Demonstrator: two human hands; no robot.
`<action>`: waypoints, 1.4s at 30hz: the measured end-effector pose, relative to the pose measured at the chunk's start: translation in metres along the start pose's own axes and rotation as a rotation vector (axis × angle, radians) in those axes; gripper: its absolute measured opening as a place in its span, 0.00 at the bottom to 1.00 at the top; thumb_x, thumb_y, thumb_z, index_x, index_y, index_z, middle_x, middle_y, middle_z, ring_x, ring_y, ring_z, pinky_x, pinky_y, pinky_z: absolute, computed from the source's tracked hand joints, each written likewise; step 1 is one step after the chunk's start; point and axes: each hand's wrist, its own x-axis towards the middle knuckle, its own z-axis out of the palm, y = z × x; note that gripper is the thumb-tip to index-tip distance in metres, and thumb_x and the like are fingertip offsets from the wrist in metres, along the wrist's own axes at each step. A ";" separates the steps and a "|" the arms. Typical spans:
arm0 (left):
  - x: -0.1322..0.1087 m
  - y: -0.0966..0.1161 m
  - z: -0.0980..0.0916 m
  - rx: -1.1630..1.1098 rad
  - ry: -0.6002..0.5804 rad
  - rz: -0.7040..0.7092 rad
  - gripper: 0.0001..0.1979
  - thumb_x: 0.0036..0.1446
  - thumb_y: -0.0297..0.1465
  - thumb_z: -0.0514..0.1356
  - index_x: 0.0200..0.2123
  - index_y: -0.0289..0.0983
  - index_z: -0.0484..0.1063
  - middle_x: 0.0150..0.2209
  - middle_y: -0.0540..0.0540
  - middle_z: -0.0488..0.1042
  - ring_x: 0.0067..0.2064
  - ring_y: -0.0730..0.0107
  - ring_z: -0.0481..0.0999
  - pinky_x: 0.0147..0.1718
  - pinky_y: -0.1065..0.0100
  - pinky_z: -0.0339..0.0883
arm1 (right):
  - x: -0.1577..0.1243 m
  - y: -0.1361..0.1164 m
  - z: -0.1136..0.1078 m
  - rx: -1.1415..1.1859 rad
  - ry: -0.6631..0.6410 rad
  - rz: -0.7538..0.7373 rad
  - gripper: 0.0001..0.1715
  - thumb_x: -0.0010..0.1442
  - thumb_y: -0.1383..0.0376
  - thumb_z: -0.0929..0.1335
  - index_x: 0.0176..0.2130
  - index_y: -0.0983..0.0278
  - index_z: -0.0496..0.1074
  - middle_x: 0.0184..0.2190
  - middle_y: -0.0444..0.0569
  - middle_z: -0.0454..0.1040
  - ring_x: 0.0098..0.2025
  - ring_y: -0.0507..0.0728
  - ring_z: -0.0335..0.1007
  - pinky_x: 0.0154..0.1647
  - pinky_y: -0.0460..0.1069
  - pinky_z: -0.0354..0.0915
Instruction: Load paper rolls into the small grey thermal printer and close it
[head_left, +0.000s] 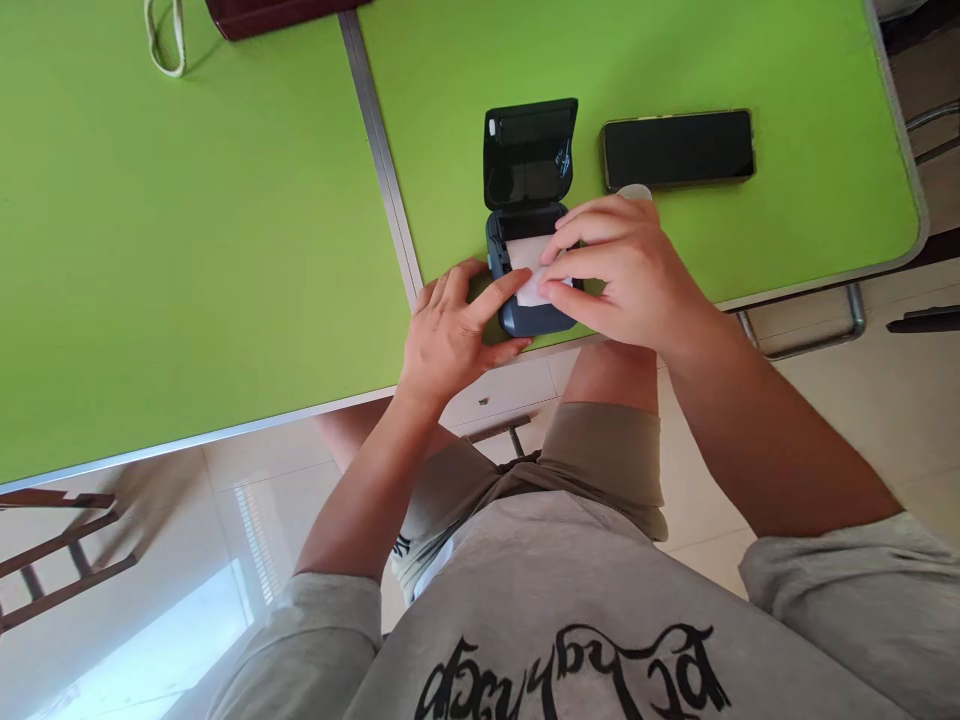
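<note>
A small dark portable printer (pixel 536 318) sits near the table's front edge, its black lid (pixel 529 155) tipped up and back. White paper (pixel 531 262), apparently a roll, lies in its open compartment. My left hand (pixel 450 325) grips the printer's left side. Its index finger reaches over onto the paper, the thumb rests along the front, and the other fingers curl beside the body. From the right, my right hand (pixel 619 262) has thumb and fingertips closed on the paper. That hand covers the printer's right side.
A black phone (pixel 679 150) lies right of the raised lid. Partly hidden behind my right hand is a pale round object (pixel 636 191). A dark red object (pixel 262 12) and a white cord loop (pixel 166 40) are far left. A metal seam (pixel 379 150) crosses the green table.
</note>
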 end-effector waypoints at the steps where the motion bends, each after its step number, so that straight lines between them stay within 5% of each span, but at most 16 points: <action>1: 0.000 0.000 -0.001 -0.003 -0.006 0.002 0.35 0.61 0.52 0.67 0.68 0.50 0.67 0.62 0.39 0.71 0.62 0.47 0.73 0.62 0.51 0.64 | -0.001 0.002 -0.002 -0.006 0.041 0.000 0.11 0.67 0.57 0.68 0.33 0.53 0.79 0.41 0.46 0.83 0.54 0.65 0.75 0.58 0.66 0.65; 5: 0.000 -0.001 0.000 -0.023 -0.019 0.000 0.33 0.62 0.53 0.66 0.67 0.51 0.68 0.64 0.38 0.70 0.63 0.44 0.72 0.62 0.49 0.63 | 0.007 0.009 -0.012 -0.087 0.209 0.082 0.07 0.63 0.63 0.69 0.42 0.55 0.77 0.48 0.48 0.83 0.55 0.65 0.76 0.61 0.64 0.66; 12: -0.001 -0.005 0.002 -0.014 -0.028 0.004 0.33 0.62 0.56 0.64 0.66 0.51 0.69 0.64 0.37 0.69 0.63 0.42 0.71 0.61 0.48 0.63 | 0.050 0.005 -0.012 -0.116 0.112 0.220 0.32 0.55 0.76 0.68 0.57 0.55 0.69 0.64 0.46 0.74 0.74 0.64 0.60 0.74 0.59 0.57; 15: -0.001 -0.004 0.001 -0.007 -0.018 0.007 0.33 0.62 0.56 0.64 0.65 0.51 0.70 0.63 0.37 0.70 0.63 0.43 0.72 0.60 0.49 0.63 | 0.053 -0.002 -0.017 -0.071 0.135 0.209 0.30 0.56 0.76 0.65 0.56 0.56 0.68 0.53 0.48 0.80 0.61 0.60 0.73 0.68 0.56 0.63; 19: 0.000 -0.003 0.001 0.008 -0.010 0.004 0.32 0.61 0.54 0.66 0.66 0.51 0.70 0.63 0.36 0.69 0.62 0.44 0.73 0.59 0.50 0.63 | 0.030 -0.010 -0.022 0.000 0.283 0.095 0.06 0.64 0.67 0.65 0.35 0.55 0.67 0.29 0.43 0.75 0.36 0.58 0.74 0.45 0.57 0.68; 22: 0.000 -0.003 0.001 0.004 -0.025 0.003 0.33 0.62 0.53 0.65 0.66 0.51 0.69 0.64 0.36 0.69 0.62 0.42 0.72 0.60 0.49 0.63 | 0.007 -0.007 -0.011 0.132 0.345 0.261 0.28 0.69 0.57 0.65 0.21 0.58 0.53 0.17 0.42 0.56 0.21 0.52 0.54 0.27 0.54 0.52; 25: 0.000 -0.003 0.001 0.010 -0.023 0.004 0.34 0.62 0.55 0.64 0.67 0.51 0.68 0.64 0.36 0.69 0.63 0.41 0.72 0.61 0.48 0.63 | -0.008 0.004 0.009 0.305 0.259 0.479 0.39 0.71 0.47 0.65 0.15 0.59 0.54 0.11 0.41 0.51 0.17 0.50 0.51 0.25 0.53 0.51; 30: 0.001 -0.003 0.002 0.001 -0.013 -0.020 0.45 0.59 0.58 0.64 0.74 0.49 0.57 0.65 0.37 0.70 0.63 0.43 0.72 0.61 0.51 0.65 | -0.008 0.019 0.026 0.437 0.070 0.687 0.39 0.66 0.40 0.69 0.16 0.60 0.61 0.09 0.41 0.52 0.16 0.49 0.52 0.23 0.51 0.55; 42: 0.005 -0.001 -0.001 -0.042 -0.037 -0.052 0.47 0.56 0.53 0.70 0.73 0.46 0.59 0.66 0.38 0.70 0.65 0.43 0.71 0.62 0.51 0.66 | 0.000 0.027 0.022 0.476 -0.079 0.710 0.37 0.64 0.40 0.70 0.17 0.58 0.61 0.10 0.42 0.57 0.17 0.50 0.52 0.22 0.52 0.54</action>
